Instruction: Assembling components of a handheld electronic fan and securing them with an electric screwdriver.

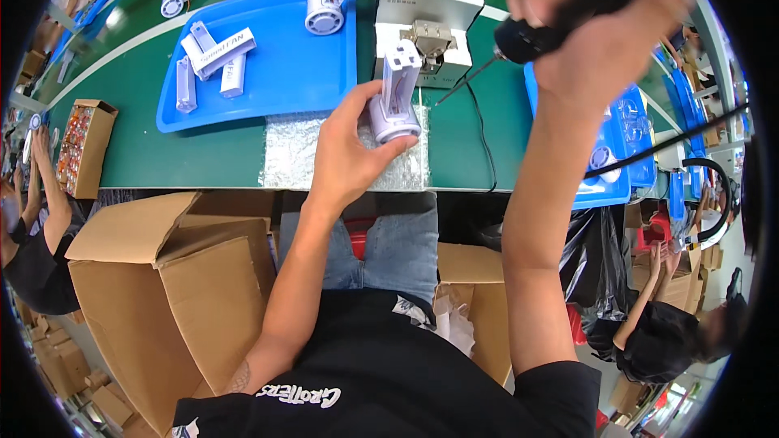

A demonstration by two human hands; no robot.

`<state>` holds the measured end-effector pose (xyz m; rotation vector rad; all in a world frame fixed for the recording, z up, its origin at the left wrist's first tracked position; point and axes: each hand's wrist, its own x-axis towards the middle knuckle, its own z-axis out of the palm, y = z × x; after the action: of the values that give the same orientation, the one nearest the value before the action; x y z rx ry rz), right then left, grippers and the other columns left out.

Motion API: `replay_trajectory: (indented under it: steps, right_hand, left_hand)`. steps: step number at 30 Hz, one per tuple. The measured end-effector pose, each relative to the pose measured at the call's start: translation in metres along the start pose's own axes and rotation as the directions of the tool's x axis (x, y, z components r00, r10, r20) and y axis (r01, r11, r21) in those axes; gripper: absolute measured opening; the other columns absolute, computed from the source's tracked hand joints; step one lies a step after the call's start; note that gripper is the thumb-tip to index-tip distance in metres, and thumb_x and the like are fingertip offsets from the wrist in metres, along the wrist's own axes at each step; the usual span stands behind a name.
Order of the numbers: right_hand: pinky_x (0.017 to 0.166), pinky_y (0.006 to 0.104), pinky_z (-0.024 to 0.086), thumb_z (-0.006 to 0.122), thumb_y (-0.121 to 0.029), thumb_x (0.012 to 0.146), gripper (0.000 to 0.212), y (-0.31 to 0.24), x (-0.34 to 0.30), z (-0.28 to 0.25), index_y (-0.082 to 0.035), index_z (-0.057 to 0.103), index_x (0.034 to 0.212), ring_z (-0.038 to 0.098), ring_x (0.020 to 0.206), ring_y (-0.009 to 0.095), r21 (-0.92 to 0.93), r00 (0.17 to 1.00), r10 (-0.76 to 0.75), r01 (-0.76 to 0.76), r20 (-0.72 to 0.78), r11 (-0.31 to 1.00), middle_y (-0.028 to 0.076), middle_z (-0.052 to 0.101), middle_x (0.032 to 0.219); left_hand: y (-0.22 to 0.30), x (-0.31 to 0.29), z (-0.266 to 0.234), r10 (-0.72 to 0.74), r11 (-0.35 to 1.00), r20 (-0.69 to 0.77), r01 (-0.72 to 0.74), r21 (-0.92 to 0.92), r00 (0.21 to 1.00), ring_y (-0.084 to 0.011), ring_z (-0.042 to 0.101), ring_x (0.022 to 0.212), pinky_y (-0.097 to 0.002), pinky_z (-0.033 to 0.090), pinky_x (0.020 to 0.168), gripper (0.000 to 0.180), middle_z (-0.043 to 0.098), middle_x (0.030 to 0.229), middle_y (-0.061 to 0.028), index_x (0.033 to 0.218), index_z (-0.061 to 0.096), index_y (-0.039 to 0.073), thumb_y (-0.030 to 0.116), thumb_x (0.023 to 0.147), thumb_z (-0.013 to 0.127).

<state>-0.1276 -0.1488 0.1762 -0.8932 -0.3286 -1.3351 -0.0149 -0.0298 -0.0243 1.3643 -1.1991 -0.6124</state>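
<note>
My left hand point(345, 150) is closed around the round base of a pale lilac handheld fan point(398, 101), its open handle standing upright above a silvery wrap mat point(296, 150). Up at the right, my right hand point(596, 53) grips a black electric screwdriver point(519, 39), partly smeared by motion. The driver's thin bit slants down toward the fan, its tip apart from it. Just behind the fan sits a grey-white screw feeder point(426, 4). A blue tray point(284, 73) to the left carries loose handle covers point(219, 53) and another fan point(326, 12).
Two more fans point(173, 3) lie beyond the tray. More blue trays point(604, 195) stand at right, near a hanging black cable point(673, 142). A parts carton point(85, 146) is at left. Open cardboard boxes point(215, 292) stand below the green table edge. Other people work at both sides.
</note>
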Motion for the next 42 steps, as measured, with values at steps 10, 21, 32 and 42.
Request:
replay_trajectory:
  steps: [10, 21, 32, 42]
  right_hand:
    - [0.033, 0.0255, 0.045, 0.033, -0.075, 0.106, 0.079, 0.001, -0.033, 0.016, 0.000, 0.055, 0.117, 0.050, 0.034, 0.013, -0.585, 0.984, -0.151, 0.068, -0.094, 0.808, 0.004, 0.052, 0.052]
    - [0.033, 0.0257, 0.045, 0.031, -0.075, 0.106, 0.080, 0.009, -0.038, 0.002, 0.001, 0.055, 0.117, 0.050, 0.034, 0.014, -0.766, 0.983, -0.184, 0.108, -0.013, 0.634, 0.005, 0.052, 0.051]
    - [0.033, 0.0258, 0.046, 0.030, -0.075, 0.106, 0.081, 0.015, -0.047, 0.000, 0.001, 0.055, 0.118, 0.051, 0.034, 0.014, -0.889, 0.969, -0.231, 0.182, 0.090, 0.419, 0.006, 0.052, 0.051]
    - [0.036, 0.0253, 0.043, 0.047, -0.068, 0.106, 0.063, -0.009, -0.010, 0.007, -0.005, 0.055, 0.106, 0.052, 0.039, 0.010, -0.918, 0.895, -0.446, 0.177, 0.000, 0.355, 0.001, 0.053, 0.056]
  left_hand:
    - [-0.002, -0.003, 0.000, 0.050, 0.993, 0.020, -0.051, 0.102, 0.999, -0.0190, 0.069, 0.105, -0.0342, 0.053, 0.098, 0.066, 0.073, 0.115, -0.0102, 0.131, 0.063, 0.000, 0.007, 0.073, 0.094]
    - [0.000, -0.003, -0.001, 0.060, 0.995, 0.030, -0.062, 0.083, 0.998, -0.0196, 0.068, 0.106, -0.0343, 0.053, 0.099, 0.067, 0.073, 0.115, -0.0105, 0.131, 0.064, 0.000, 0.006, 0.072, 0.094]
    - [0.002, -0.002, 0.001, 0.109, 0.979, 0.033, -0.113, 0.172, 0.993, -0.0237, 0.070, 0.107, -0.0346, 0.052, 0.098, 0.068, 0.072, 0.119, -0.0131, 0.132, 0.065, 0.003, 0.008, 0.071, 0.094]
    - [-0.007, -0.001, 0.007, 0.045, 0.999, -0.035, -0.044, 0.028, 0.998, -0.0263, 0.071, 0.102, -0.0369, 0.055, 0.092, 0.065, 0.072, 0.115, -0.0144, 0.131, 0.062, 0.002, 0.009, 0.073, 0.092]
